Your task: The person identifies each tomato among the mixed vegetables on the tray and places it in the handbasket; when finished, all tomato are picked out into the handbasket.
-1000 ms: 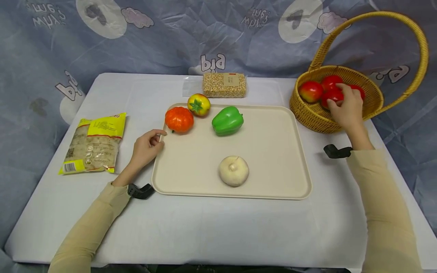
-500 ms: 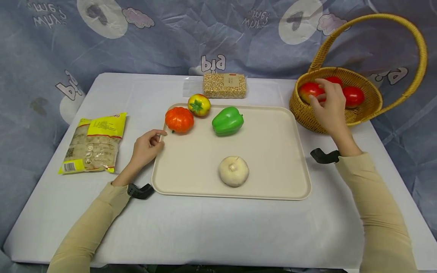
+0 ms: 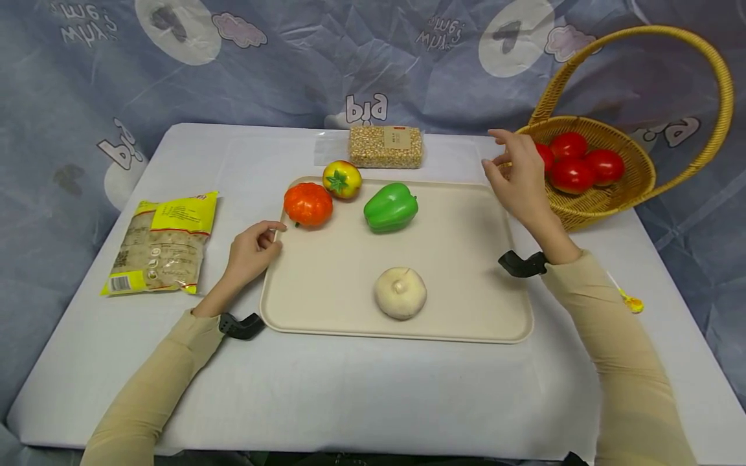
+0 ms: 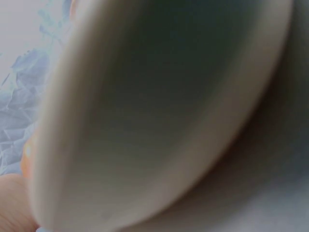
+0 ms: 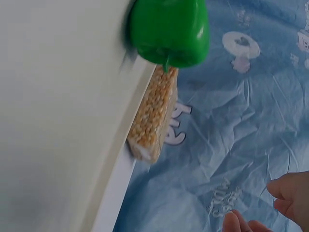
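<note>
In the head view my right hand [image 3: 519, 178] is over the left rim of the wicker basket [image 3: 594, 210], thumb and fingers apart, holding nothing. Several red tomatoes [image 3: 573, 175] lie inside the basket. The right wrist view shows that hand's fingertips [image 5: 231, 222] spread. My left hand [image 3: 252, 254] rests by the left rim of the beige tray [image 3: 460, 285], fingers loosely bent and touching the edge. On the tray are a green bell pepper [image 3: 391, 208], an orange pumpkin [image 3: 309, 204], a yellow-red persimmon-like fruit [image 3: 342, 179] and a flat white round vegetable [image 3: 400, 293].
A clear pack of yellow grains [image 3: 384, 147] lies behind the tray. A yellow bag [image 3: 163, 246] lies at the left. A small yellow item [image 3: 632, 302] shows beside my right sleeve. A blurred pale shape [image 4: 63, 145] fills most of the left wrist view.
My right hand has moved left from among the tomatoes to the basket's left rim, with nothing in it. The tomatoes stay in the basket. My left hand has not moved.
</note>
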